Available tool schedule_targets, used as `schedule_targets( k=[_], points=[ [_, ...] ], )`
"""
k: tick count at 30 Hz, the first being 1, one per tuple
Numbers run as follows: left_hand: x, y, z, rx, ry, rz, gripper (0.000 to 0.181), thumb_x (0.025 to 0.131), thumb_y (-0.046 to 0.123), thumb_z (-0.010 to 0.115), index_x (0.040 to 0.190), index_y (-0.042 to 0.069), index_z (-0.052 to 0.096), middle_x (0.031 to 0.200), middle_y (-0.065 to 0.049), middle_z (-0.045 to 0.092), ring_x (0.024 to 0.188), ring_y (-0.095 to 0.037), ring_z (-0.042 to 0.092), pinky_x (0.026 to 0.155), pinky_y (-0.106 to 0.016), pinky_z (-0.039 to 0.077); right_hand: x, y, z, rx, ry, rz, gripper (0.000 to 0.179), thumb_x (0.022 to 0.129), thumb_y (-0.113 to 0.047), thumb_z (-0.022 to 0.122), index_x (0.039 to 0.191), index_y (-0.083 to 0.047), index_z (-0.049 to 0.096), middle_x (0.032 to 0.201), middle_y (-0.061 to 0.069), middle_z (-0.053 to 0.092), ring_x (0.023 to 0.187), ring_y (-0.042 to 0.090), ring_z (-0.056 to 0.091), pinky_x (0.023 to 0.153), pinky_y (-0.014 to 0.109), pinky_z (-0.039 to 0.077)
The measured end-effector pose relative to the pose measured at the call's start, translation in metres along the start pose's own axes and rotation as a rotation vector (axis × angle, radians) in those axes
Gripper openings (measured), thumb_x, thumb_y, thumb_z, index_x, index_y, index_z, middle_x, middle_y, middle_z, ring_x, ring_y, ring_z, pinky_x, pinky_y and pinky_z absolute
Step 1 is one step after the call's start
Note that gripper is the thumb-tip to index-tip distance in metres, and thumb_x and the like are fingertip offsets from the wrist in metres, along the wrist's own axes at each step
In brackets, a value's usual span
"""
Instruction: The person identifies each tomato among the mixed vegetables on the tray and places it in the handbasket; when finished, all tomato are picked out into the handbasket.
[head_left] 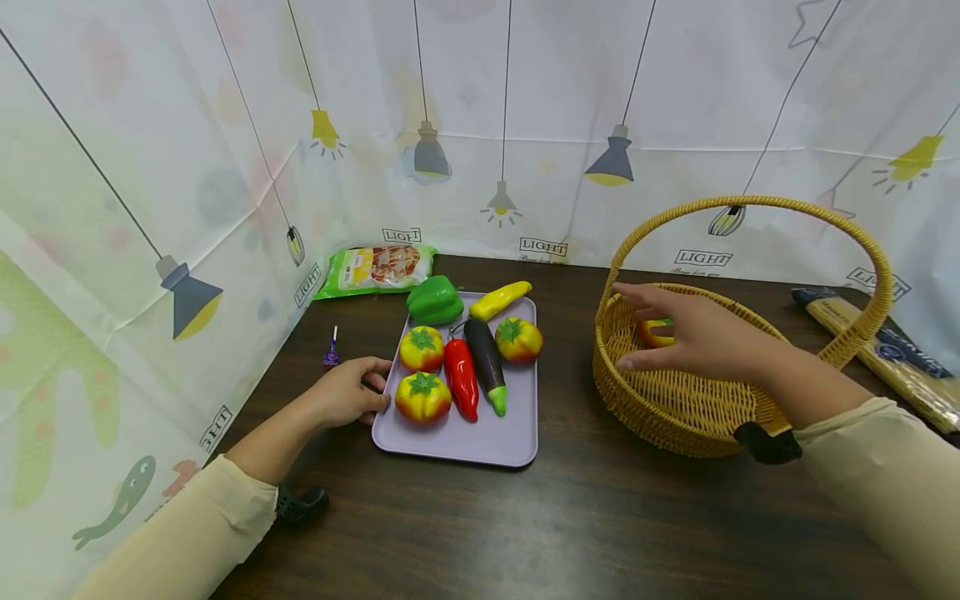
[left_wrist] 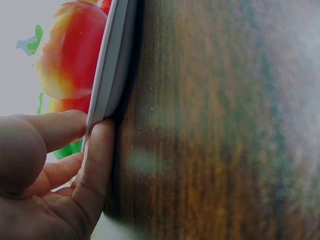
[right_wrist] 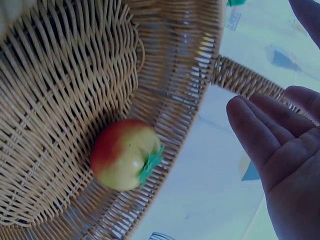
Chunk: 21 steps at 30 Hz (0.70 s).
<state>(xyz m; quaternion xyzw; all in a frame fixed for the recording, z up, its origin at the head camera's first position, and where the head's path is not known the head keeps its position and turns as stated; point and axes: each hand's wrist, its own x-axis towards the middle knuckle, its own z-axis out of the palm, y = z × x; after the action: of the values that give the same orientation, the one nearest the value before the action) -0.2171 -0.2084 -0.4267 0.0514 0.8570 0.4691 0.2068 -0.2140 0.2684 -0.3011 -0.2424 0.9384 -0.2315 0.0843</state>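
My left hand (head_left: 348,392) pinches the left rim of a lilac tray (head_left: 465,442), thumb over the edge and a finger beneath it in the left wrist view. On the tray lie three red-and-yellow toy tomatoes (head_left: 423,398), a red chili pepper (head_left: 461,379), a dark eggplant (head_left: 486,358), a green bell pepper (head_left: 435,301) and a yellow banana-shaped piece (head_left: 501,301). My right hand (head_left: 697,333) hovers over a wicker basket (head_left: 637,408), fingers extended and holding nothing. Inside the basket, against its wall, sits another toy tomato (right_wrist: 127,155), partly hidden by the hand in the head view.
The basket's tall handle (head_left: 750,202) arches over the right forearm. Behind the tray lies a green-and-white food packet (head_left: 384,270). A purple-wrapped lollipop (head_left: 332,352) is left of the tray. A long noodle-like packet (head_left: 892,358) lies right of the basket. Printed curtains stand behind and left.
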Motion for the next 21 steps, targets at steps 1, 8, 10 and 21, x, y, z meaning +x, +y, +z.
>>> schedule_targets(
  k=[1, 8, 10, 21],
  points=[
    [0.0, 0.0, 0.0, 0.0, 0.0, 0.002, 0.06, 0.093, 0.001, 0.071, 0.148, -0.003, 0.045, 0.11, -0.018, 0.056, 0.076, -0.022, 0.063, 0.067, -0.036, 0.06, 0.001, -0.001, 0.001, 0.002, -0.008, -0.006, 0.1, 0.083, -0.055, 0.079, 0.162, -0.024, 0.028, 0.157, 0.013, 0.04, 0.136, 0.036, 0.048, 0.101, 0.058, 0.046],
    [0.0, -0.001, -0.001, -0.008, -0.001, 0.008, 0.06, 0.093, 0.001, 0.071, 0.147, -0.004, 0.045, 0.109, -0.018, 0.056, 0.075, -0.022, 0.063, 0.067, -0.036, 0.06, 0.006, -0.009, 0.006, 0.025, -0.055, -0.039, 0.101, 0.082, -0.06, 0.078, 0.163, -0.027, 0.026, 0.158, 0.015, 0.039, 0.136, 0.037, 0.047, 0.1, 0.052, 0.048],
    [0.0, -0.001, -0.001, -0.009, -0.001, 0.012, 0.06, 0.093, 0.001, 0.071, 0.147, -0.004, 0.045, 0.109, -0.018, 0.056, 0.075, -0.022, 0.063, 0.067, -0.036, 0.06, 0.007, -0.012, 0.007, 0.023, -0.06, -0.044, 0.101, 0.082, -0.06, 0.077, 0.163, -0.027, 0.026, 0.158, 0.015, 0.039, 0.135, 0.037, 0.049, 0.1, 0.053, 0.048],
    [0.0, -0.002, -0.001, -0.013, -0.005, 0.02, 0.06, 0.093, 0.002, 0.07, 0.147, -0.004, 0.045, 0.109, -0.018, 0.056, 0.075, -0.022, 0.063, 0.067, -0.036, 0.06, 0.019, -0.025, 0.019, -0.045, -0.072, -0.061, 0.103, 0.079, -0.068, 0.076, 0.161, -0.027, 0.03, 0.155, 0.009, 0.045, 0.135, 0.033, 0.05, 0.103, 0.059, 0.045]
  ],
)
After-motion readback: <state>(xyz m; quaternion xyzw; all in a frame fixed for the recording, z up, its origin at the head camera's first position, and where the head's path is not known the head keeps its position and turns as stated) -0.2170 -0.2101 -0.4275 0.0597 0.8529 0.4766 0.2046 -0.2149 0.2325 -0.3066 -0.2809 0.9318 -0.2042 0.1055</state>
